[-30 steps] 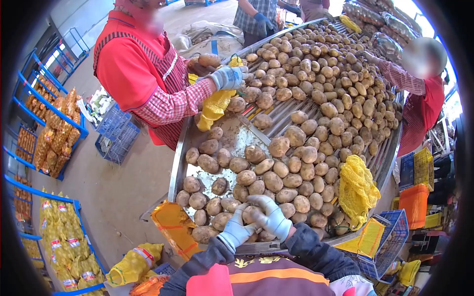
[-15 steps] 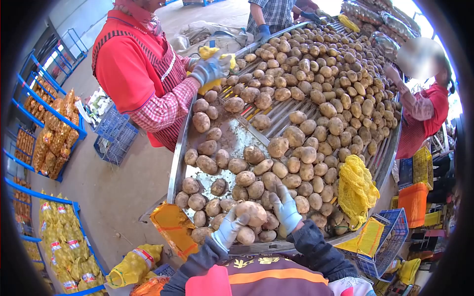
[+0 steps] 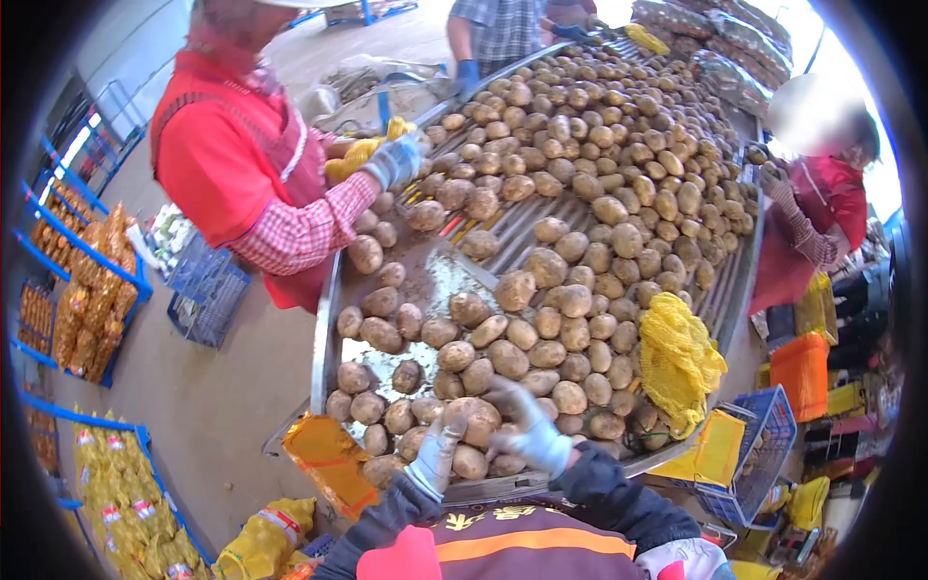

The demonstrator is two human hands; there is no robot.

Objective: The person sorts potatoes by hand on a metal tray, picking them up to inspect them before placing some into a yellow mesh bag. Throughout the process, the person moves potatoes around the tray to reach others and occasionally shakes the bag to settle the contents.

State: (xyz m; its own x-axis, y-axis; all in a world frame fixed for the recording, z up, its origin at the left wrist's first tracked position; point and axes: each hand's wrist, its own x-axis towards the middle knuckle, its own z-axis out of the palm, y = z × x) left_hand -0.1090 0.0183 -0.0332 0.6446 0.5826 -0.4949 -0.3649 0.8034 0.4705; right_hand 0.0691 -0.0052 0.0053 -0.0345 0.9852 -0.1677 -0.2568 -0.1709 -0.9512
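In the lower middle my left hand, in a pale blue-grey glove, grips a large brown potato from its left side. To the right of that potato, my right hand, in a matching glove, is slightly blurred, with its fingers apart over the potatoes and nothing visibly held. Many loose potatoes surround both hands on a metal sorting table. A crumpled yellow mesh bag lies on the potatoes to the right.
One co-worker in red stands at the left edge holding yellow mesh; another stands at the right. An orange-yellow flap hangs at the near left corner. Blue crates and filled yellow mesh sacks flank the table.
The view has shifted, so the table sits further left. My right hand has moved nearer the large potato, which stays at my left hand. The left co-worker's hands have moved slightly.
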